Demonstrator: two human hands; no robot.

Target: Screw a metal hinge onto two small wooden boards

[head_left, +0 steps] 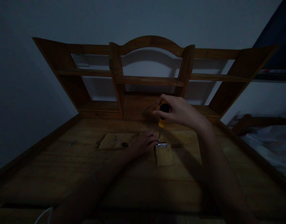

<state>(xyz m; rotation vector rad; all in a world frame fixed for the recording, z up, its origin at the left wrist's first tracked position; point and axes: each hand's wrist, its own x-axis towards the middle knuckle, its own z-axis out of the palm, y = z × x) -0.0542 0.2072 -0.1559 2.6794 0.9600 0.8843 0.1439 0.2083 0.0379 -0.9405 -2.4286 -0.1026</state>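
Observation:
A screwdriver point(161, 123) with a yellow and black handle is gripped from above by my right hand point(174, 109). Its shaft points down, slightly tilted, and the tip meets the left end of a small metal hinge point(162, 145). That hinge lies along the far edge of a small square wooden piece point(165, 156). My left hand point(146, 141) rests over a long wooden board point(117, 140), fingers curled and close together, fingertips at the hinge's left end beside the screwdriver tip. What they pinch, if anything, is hidden in the dim light.
All of this lies on a wooden desk top point(133, 189). A wooden shelf unit point(151, 81) stands along the back against the wall. A small metal item point(72, 142) lies at the left. A white cable point(45, 214) shows at the lower left, and pale fabric point(266, 152) at the right.

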